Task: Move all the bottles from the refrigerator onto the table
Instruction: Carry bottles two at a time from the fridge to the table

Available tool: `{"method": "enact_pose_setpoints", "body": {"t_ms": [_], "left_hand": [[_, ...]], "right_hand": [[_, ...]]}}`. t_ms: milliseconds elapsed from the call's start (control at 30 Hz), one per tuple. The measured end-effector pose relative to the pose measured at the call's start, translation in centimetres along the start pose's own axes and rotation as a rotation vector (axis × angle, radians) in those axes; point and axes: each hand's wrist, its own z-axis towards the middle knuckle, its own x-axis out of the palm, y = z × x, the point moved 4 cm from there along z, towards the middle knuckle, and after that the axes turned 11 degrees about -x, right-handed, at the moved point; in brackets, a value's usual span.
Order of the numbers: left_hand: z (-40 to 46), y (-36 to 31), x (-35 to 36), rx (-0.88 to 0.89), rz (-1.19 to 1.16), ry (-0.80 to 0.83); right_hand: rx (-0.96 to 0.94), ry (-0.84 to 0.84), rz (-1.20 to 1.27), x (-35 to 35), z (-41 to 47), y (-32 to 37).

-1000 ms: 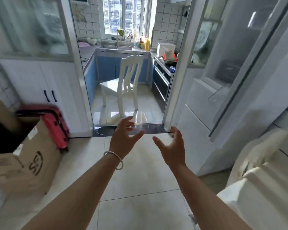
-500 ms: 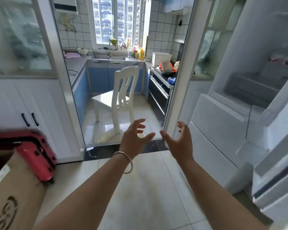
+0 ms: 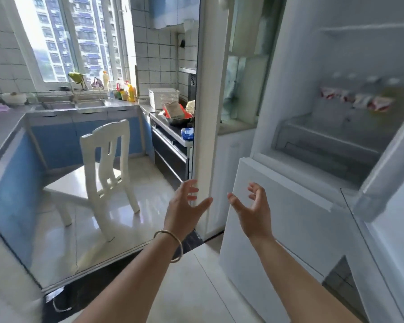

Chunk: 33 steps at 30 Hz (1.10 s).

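Note:
The white refrigerator (image 3: pixel 289 206) stands open on the right. On its middle shelf, a blurred row of bottles (image 3: pixel 357 100) with red-and-white labels stands side by side. Below them is a clear drawer (image 3: pixel 324 138). My left hand (image 3: pixel 184 210), with a metal bangle on the wrist, is raised in front of the door post, fingers spread and holding nothing. My right hand (image 3: pixel 254 210) is raised beside it in front of the refrigerator's lower white panel, also open and holding nothing. Both hands are well below and left of the bottles. No table is in view.
The open refrigerator door (image 3: pixel 387 164) juts in at the right edge. A white door post (image 3: pixel 208 101) separates the refrigerator from the kitchen. In the kitchen stand a white chair (image 3: pixel 103 173), blue cabinets, a sink counter and a stove with a pan (image 3: pixel 180 117).
The view has swung right and moved closer to the refrigerator; its open shelf with bottles now shows. The cardboard box and red suitcase have left the view. Both hands stay open and raised.

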Motion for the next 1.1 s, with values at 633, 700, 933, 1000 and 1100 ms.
{"method": "enact_pose_setpoints", "body": {"t_ms": [633, 700, 933, 1000, 1100], "left_hand": [[29.5, -11.3, 28.0, 0.310, -0.147, 0.642], [30.9, -12.7, 31.2, 0.336, -0.154, 0.666], [36.2, -18.4, 41.4, 0.326, -0.225, 0.665], [37.5, -20.2, 44.4, 0.299, -0.245, 0.693], [39.1, -22.9, 48.4, 0.255, -0.291, 0.745]], "right_hand": [[0.072, -0.476, -0.447, -6.1, 26.5, -12.1], [0.062, -0.513, -0.478, -7.9, 29.0, -13.2], [0.093, -0.681, -0.413, -16.6, 38.6, -18.2], [0.079, -0.681, -0.441, -19.0, 41.3, -19.5], [0.096, -0.734, -0.420, -21.9, 44.2, -21.4]]}}
